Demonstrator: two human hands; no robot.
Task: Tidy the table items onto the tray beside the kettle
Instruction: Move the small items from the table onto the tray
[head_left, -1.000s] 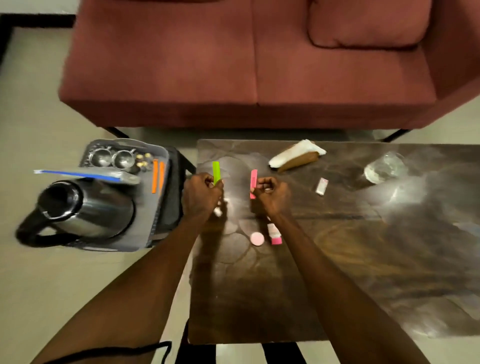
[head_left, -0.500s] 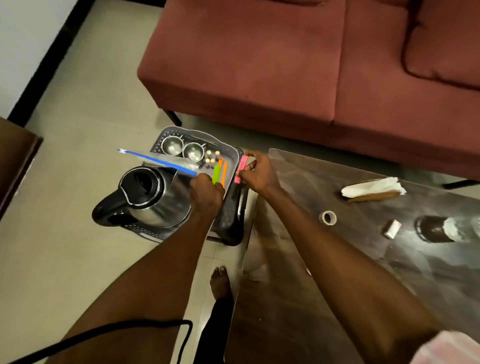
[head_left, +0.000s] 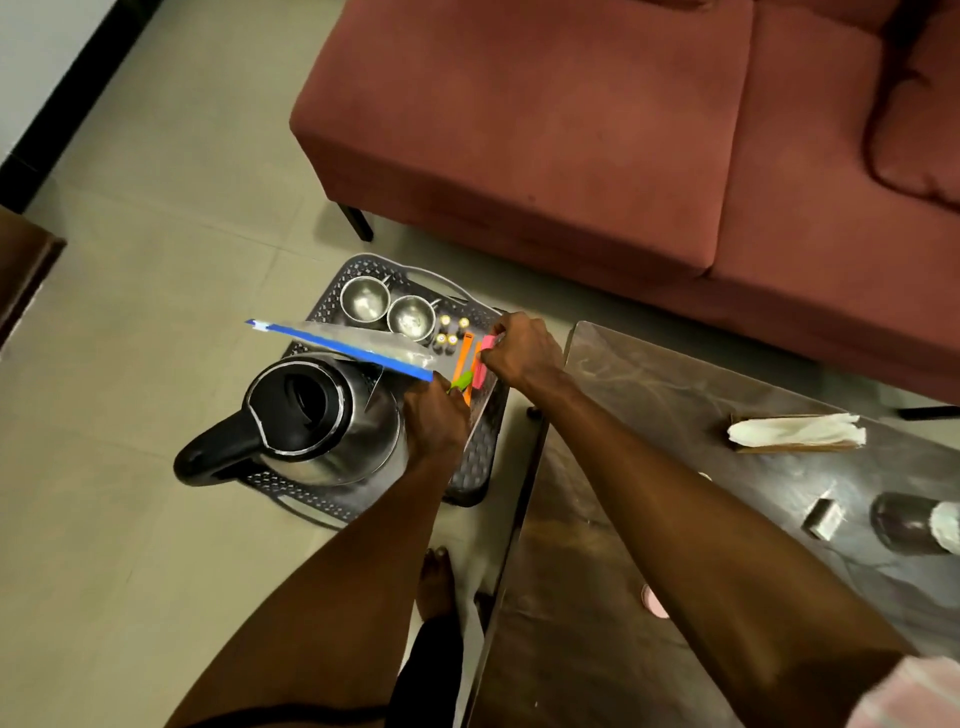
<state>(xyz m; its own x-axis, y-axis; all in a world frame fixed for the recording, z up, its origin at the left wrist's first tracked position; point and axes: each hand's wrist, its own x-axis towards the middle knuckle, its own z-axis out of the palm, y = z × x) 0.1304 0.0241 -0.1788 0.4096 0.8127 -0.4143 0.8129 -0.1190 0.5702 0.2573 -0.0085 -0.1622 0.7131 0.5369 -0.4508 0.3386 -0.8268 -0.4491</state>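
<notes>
Since half a second ago both hands have dropped lower over the grey tray (head_left: 480, 457). The left hand (head_left: 434, 421) pinches a green clip (head_left: 462, 381), the right hand (head_left: 522, 349) a pink clip (head_left: 483, 358), both slim and bright, above the orange clips (head_left: 464, 353) right of the kettle (head_left: 311, 415).

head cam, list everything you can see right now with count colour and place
tray: 1, grey, floor left of table
kettle: 1, steel and black, on tray
cups: 2, steel, tray's far end
zip bag: 1, clear, blue strip, over kettle
orange sticks: 2, on tray
green stick: 1, in left hand
pink stick: 1, in right hand
napkin holder: 1, brown, white napkins, on table
sofa: 1, maroon, behind
left hand: over tray
right hand: over tray
</notes>
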